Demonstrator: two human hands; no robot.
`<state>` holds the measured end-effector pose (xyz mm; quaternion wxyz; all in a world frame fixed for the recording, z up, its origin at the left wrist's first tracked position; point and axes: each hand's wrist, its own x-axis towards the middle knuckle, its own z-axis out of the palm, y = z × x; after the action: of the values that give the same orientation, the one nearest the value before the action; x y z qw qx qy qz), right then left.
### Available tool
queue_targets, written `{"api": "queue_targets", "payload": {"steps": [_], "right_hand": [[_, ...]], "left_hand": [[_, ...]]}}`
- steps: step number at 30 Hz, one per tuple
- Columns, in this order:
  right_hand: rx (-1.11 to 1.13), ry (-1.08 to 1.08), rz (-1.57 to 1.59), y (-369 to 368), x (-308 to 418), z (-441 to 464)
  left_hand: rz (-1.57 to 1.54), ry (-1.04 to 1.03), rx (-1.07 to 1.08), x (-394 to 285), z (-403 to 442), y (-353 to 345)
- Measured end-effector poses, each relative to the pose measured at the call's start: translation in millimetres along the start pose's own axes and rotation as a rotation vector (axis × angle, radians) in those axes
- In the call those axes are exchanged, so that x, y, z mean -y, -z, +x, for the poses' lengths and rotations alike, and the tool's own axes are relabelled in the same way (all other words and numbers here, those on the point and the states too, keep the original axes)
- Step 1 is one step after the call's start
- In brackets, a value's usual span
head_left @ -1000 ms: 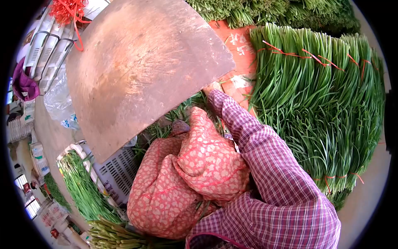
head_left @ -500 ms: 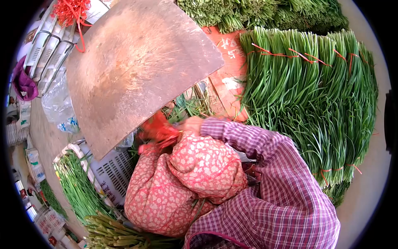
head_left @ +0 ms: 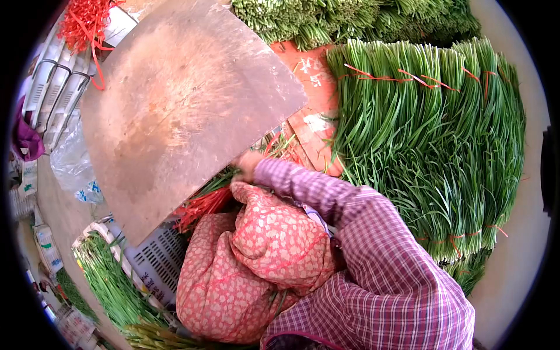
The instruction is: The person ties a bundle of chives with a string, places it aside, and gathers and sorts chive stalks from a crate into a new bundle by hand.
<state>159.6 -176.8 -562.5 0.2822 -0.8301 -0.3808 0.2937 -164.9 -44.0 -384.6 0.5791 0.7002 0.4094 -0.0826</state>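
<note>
My right hand (head_left: pixel 248 164), at the end of a purple checked sleeve, is at the lower edge of a worn wooden board (head_left: pixel 192 87). It is smeared by motion and its fingers are partly hidden, so its grip cannot be made out. Just below it lies red flowered cloth (head_left: pixel 274 233) over my lap. A bunch of red plastic strips (head_left: pixel 204 207) lies between that cloth and the board, left of the hand. Loose green stalks (head_left: pixel 217 181) poke out along the board's edge. My left hand is not visible.
Bundles of long green leaves (head_left: pixel 426 146), tied with red strips, stand at the right. More green bundles (head_left: pixel 356 20) lie at the top. At the left are a grey plastic crate (head_left: pixel 157 254), a bunch of green stalks (head_left: pixel 114 280), a clear bag (head_left: pixel 73 163) and red strips (head_left: pixel 84 23).
My right hand has moved left and slightly up, to the board's edge. The red strips, blurred and raised beside the hand earlier, now lie lower, apart from it. The whole view has shifted slightly.
</note>
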Motion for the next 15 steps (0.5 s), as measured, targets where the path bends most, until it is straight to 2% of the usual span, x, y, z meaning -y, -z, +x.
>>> {"api": "queue_targets", "payload": {"steps": [1,2,5,7,9,13,15], "right_hand": [[-0.096,0.008,0.079,25,-19,-5],[-0.333,0.056,-0.159,44,-44,-9],[-0.507,-0.239,-0.073,95,-159,7],[-0.507,-0.412,-0.072,124,-211,14],[-0.414,-0.562,-0.139,159,-202,11],[-0.339,-0.512,-0.269,176,-200,39],[-0.247,-0.658,-0.236,182,-193,45]], "left_hand": [[0.001,0.007,-0.001,0,2,0],[0.004,0.013,0.001,0,5,-2],[0.011,0.03,0.0,1,10,-2],[0.013,0.054,-0.004,0,17,-4],[0.023,0.081,-0.015,1,21,-5],[0.033,0.136,-0.032,0,30,-8],[0.036,0.164,-0.037,0,30,-8]]}}
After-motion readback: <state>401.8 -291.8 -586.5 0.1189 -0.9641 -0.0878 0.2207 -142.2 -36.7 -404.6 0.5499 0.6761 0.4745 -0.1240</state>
